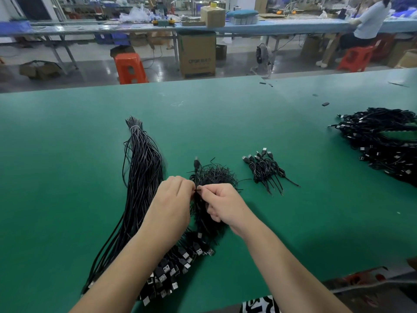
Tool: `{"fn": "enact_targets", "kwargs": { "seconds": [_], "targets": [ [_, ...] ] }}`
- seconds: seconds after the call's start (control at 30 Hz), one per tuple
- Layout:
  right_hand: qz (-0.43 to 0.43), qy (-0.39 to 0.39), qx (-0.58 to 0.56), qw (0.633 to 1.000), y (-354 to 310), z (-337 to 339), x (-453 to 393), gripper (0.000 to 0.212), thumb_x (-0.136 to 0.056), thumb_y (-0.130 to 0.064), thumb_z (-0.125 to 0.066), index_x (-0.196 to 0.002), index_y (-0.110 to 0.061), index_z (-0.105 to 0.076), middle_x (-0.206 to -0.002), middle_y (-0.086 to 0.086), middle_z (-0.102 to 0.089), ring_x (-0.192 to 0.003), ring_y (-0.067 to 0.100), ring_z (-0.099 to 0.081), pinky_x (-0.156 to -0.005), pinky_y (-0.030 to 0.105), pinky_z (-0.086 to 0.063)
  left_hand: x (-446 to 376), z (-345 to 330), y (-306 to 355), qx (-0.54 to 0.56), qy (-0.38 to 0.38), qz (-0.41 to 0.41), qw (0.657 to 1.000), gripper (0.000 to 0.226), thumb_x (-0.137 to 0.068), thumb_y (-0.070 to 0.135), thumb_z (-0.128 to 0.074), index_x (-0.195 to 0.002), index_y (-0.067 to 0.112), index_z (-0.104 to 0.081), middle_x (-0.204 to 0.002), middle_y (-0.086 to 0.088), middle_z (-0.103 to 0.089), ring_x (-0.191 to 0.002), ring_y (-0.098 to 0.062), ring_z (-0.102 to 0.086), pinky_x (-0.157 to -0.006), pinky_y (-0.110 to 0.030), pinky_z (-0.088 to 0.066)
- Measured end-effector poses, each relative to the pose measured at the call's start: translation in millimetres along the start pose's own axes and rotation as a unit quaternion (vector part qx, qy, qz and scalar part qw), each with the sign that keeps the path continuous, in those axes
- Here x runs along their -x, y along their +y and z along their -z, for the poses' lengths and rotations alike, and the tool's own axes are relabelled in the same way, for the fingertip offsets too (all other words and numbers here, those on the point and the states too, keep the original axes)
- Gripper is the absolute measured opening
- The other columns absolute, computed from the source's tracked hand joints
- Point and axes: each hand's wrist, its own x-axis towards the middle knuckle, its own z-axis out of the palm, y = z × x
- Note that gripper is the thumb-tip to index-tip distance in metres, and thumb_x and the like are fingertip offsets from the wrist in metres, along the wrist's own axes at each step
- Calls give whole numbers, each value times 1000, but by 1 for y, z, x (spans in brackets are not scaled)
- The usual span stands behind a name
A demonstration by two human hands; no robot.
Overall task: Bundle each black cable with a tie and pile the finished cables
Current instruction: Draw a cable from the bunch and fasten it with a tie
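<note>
Cable (198,199), black, one piece, held between our two hands just above the table (67,154), in front of the heap of ties.

Left hand (172,199): fingers curled together, fingertips pinching at the tie where it meets the cable. Right hand (222,205): fingers folded in, thumb and forefinger nipped on the same short black tie (198,190). The two pinches nearly touch. We judge the step to be the twisting shut of the tie round the gathered cable.

To do it well, as we judge: keep the loops squeezed flat under the lower fingers so they cannot spring, hold one tie end steady and turn the other, and twist close against the cable so the loops stay tight. How many turns are already in the tie we cannot tell; it is too small and partly hidden.

Heap of ties (213,175): loose thin black strands, just beyond the hands.

Unbundled cables (142,168): long sheaf to our left, bound at its far end with a pale band, plugs (167,272) massed at the near end beneath our left forearm.

Small group of bundled cables (266,168): to the right of the ties, plugs pointing away.

Large pile of finished cables (379,141): far right, well apart; likely destination once the tie holds.
</note>
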Motion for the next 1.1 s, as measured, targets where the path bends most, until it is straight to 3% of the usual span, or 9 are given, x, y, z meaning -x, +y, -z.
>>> {"fn": "enact_targets", "kwargs": {
  "seconds": [0.2,0.3,0.37,0.47,0.6,0.7,0.93,1.0,1.1],
  "targets": [
    [4,-46,-17,999,4,4,1,51,-85,-72,-60,-77,-23,-67,-55,-9,-34,-50,12,-35,-44,25,-35,3,-7,-10,-12,-4,-52,999,34,-72,-8,-57,-97,13,-49,-87,-7,-55,-80,-28,-53,-75,-37,-44],
    [40,-52,5,998,4,2,4,40,-87,-62,-61,-84,-25,-74,-62,-1,-45,-55,16,-43,-55,31,-41,2,-5,-8,26,9,-33,999,30,-76,-8,-63,-97,12,-53,-88,-6,-57,-82,-27,-55,-76,-36,-45],
    [42,-48,-11,998,4,4,3,45,-94,-53,-58,-98,-12,-75,-77,9,-62,-73,20,-56,-75,38,-48,1,-2,-5,56,28,-19,998,19,-82,-5,-64,-94,9,-60,-89,-4,-57,-82,-25,-55,-75,-35,-45],
    [40,-74,-81,993,1,8,5,28,-99,-32,-61,-105,-9,-77,-100,5,-73,-100,14,-63,-102,39,-47,0,2,-1,99,46,12,994,3,-90,4,-64,-90,6,-67,-91,-2,-56,-83,-19,-54,-75,-28,-44],
    [9,-106,-166,980,-2,15,6,27,-91,-25,-70,-106,-4,-76,-105,10,-72,-101,19,-62,-100,41,-48,1,6,-1,180,39,119,976,12,-88,21,-72,-91,15,-62,-93,8,-50,-84,-2,-48,-77,-9,-38],
    [-11,-114,-162,980,-4,18,6,24,-89,-24,-69,-105,-9,-78,-104,8,-74,-97,16,-65,-91,34,-54,1,5,-3,199,45,152,967,24,-84,42,-65,-90,21,-58,-92,8,-46,-83,-2,-48,-74,-8,-37],
    [-44,-102,-137,984,5,25,-1,23,-84,-29,-75,-101,-15,-80,-99,7,-76,-96,13,-69,-85,29,-54,2,-11,-18,182,24,141,973,36,-82,54,-63,-93,21,-60,-96,10,-44,-80,-2,-48,-70,-11,-39],
    [-56,-62,-95,992,6,28,-4,18,-85,-27,-77,-98,-15,-80,-99,7,-77,-95,14,-69,-85,30,-56,1,-21,-31,170,-5,151,974,40,-85,59,-59,-101,23,-60,-103,11,-44,-84,-4,-48,-78,-17,-42],
    [-63,18,37,997,2,40,-10,12,-83,-27,-82,-93,-21,-79,-93,-2,-78,-86,10,-70,-83,30,-58,1,-40,-60,108,-43,234,965,38,-97,52,-48,-114,20,-60,-116,2,-47,-99,-23,-54,-90,-43,-46]
  ]
}}
